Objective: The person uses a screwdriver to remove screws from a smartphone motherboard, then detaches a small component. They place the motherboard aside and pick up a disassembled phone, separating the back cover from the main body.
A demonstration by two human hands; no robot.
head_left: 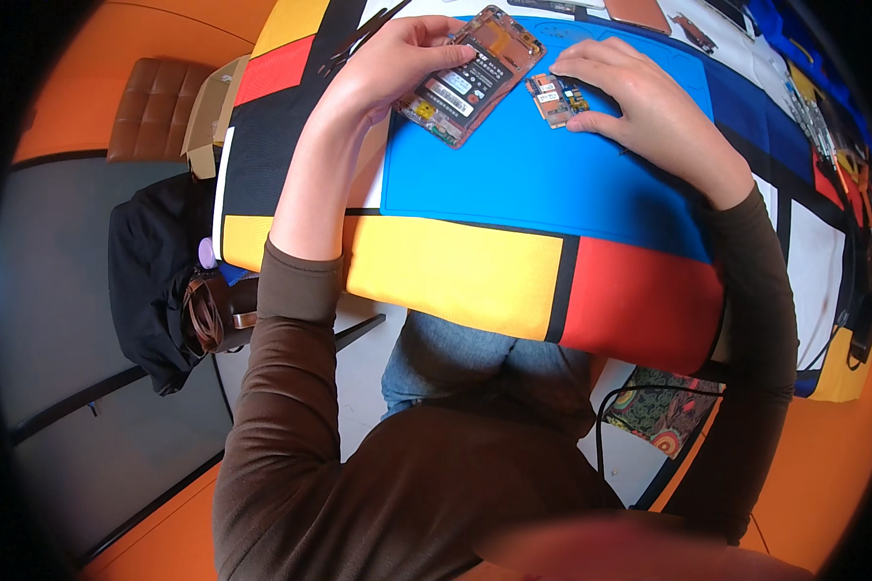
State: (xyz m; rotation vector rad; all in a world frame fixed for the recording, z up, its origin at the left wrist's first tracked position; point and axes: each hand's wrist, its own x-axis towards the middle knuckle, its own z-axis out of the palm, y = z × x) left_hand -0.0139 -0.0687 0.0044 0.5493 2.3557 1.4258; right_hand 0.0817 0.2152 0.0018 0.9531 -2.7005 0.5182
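My left hand (419, 60) grips an opened phone (502, 44) by its left side, thumb lying across its face. A black battery (472, 85) with a white label sits inside the phone's frame, which is tilted over the blue mat (513, 189). Just to the right, my right hand (630, 92) is closed on a small phone circuit board (555, 103), its fingers at the upper edge and its thumb at the lower right corner. Copper-coloured and dark patches show on the board. A narrow gap separates the board from the phone.
A colour-block cloth (455, 266) covers the table under the mat. Behind the mat lie a reddish-brown panel (639, 15) and a small phone part (693, 31). Several slim tools (822, 131) are at the far right. A brown cushioned seat (150, 108) stands beyond the table's left side.
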